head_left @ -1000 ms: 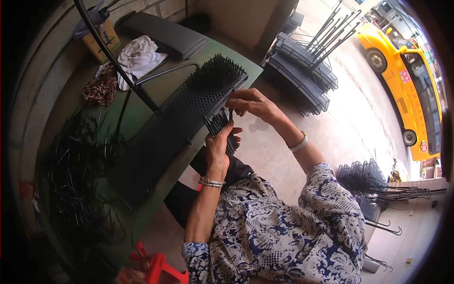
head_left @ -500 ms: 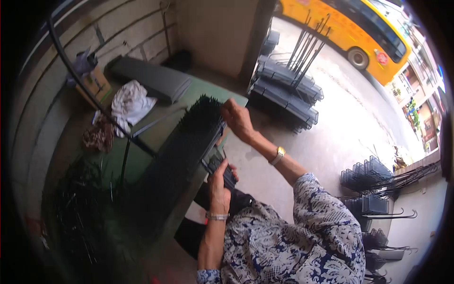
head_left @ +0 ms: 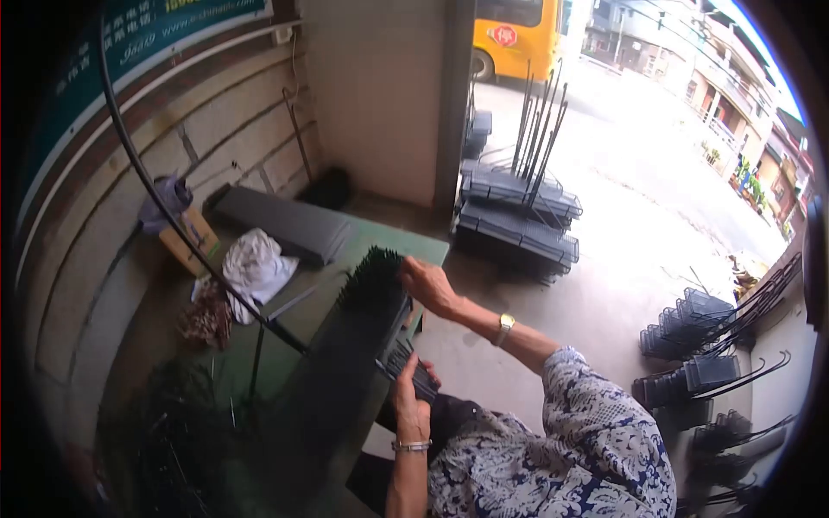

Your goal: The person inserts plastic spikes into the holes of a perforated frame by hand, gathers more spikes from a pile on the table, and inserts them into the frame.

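My left hand [head_left: 413,393] is wrapped around a bundle of thin dark rods [head_left: 400,356], held beside the table edge. My right hand [head_left: 427,287] is closed, its fingertips bent inward at the bristly end of a long dark stack [head_left: 354,345]. Whatever those fingertips pinch is too small to make out. Many dark spiky tips [head_left: 373,269] stick up at that far end, right beside my right hand. The stack lies along the green table [head_left: 423,246], its near part in deep shadow.
A grey folded panel [head_left: 285,224], a white cloth [head_left: 257,268] and a cardboard box [head_left: 192,242] lie at the back left. A black curved bar [head_left: 164,207] crosses the left. Wire racks [head_left: 518,229] stand by the doorway; more racks [head_left: 691,324] line the right.
The view has tilted upward, so the scene sits lower. My right hand stays near the spiky end with a small shift; my left keeps its bundle. The yellow bus has moved left.
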Tool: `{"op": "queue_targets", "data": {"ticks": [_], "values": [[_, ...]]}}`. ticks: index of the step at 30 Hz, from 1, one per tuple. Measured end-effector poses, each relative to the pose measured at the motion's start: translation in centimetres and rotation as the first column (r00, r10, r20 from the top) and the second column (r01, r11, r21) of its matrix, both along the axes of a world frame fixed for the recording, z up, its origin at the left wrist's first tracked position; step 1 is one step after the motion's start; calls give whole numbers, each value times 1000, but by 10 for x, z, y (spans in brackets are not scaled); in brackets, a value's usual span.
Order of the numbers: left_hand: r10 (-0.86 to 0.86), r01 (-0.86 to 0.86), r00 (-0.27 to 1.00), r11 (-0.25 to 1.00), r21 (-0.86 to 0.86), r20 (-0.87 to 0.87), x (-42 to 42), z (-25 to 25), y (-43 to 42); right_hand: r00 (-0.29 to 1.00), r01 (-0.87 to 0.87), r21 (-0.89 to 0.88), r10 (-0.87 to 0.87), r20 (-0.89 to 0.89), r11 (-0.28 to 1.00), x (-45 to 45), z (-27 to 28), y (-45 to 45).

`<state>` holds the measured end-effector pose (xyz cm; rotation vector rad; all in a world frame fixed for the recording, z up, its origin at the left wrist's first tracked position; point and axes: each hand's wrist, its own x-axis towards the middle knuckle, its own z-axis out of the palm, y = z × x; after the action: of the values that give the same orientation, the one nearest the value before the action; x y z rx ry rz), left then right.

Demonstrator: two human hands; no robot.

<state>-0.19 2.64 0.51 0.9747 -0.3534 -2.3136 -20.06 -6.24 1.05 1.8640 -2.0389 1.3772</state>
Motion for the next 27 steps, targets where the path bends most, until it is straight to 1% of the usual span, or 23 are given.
{"op": "queue_targets", "data": {"ticks": [1,2,3,4,6,8,9,11,12,13,14,15,16,17,18,19,20,21,24,26,27], "values": [[48,-48,999,998,33,1,0,1,3,998,-6,56,9,-57,998,-1,-4,1],[38,-37,999,999,29,-12,1,-2,5,995,10,84,-2,-95,996,2,3,6],[53,-53,998,999,7,24,1,6,9,990,47,104,-32,-140,994,4,4,8],[58,-58,998,998,0,21,3,5,12,987,30,122,-10,-158,992,4,2,9],[67,-67,998,998,-15,8,2,3,15,977,75,140,-44,-210,987,6,2,10],[70,-70,997,997,-19,31,1,1,15,983,51,106,-31,-181,993,5,5,14],[72,-72,997,997,-10,37,2,1,17,988,83,178,-59,-140,980,8,13,18],[83,-82,996,997,-14,16,0,4,17,999,-16,97,19,-31,995,0,16,25],[90,-90,996,996,-14,20,0,3,16,978,-129,201,92,185,971,0,32,32],[87,-87,996,996,-1,10,0,3,15,862,-306,138,212,461,942,10,64,46],[80,-80,997,997,15,4,0,1,15,653,-448,29,305,693,893,23,102,66],[61,-61,998,998,-14,-10,1,-6,13,587,-527,-40,398,705,849,33,138,85],[79,-79,997,997,-9,4,2,0,13,528,-584,-127,494,690,802,42,168,101],[94,-94,995,996,-3,20,2,8,15,447,-650,-298,668,594,700,50,187,113],[81,-81,996,996,23,25,4,8,14,406,-658,-404,751,520,635,61,207,125],[83,-83,997,996,33,4,4,5,15,460,-646,-536,837,295,544,73,216,126],[97,-97,995,995,11,20,4,7,17,252,-739,-582,941,227,339,73,230,127],[66,-66,998,998,7,3,6,3,14,251,-734,-590,942,225,336,69,226,130],[102,-104,993,994,29,54,10,-9,15,259,-735,-574,932,254,360,67,224,128],[86,-87,996,996,12,31,18,-12,14,265,-734,-559,921,286,385,67,221,128],[98,-100,994,993,58,39,23,-17,14,269,-733,-550,913,305,400,67,220,130]]}}
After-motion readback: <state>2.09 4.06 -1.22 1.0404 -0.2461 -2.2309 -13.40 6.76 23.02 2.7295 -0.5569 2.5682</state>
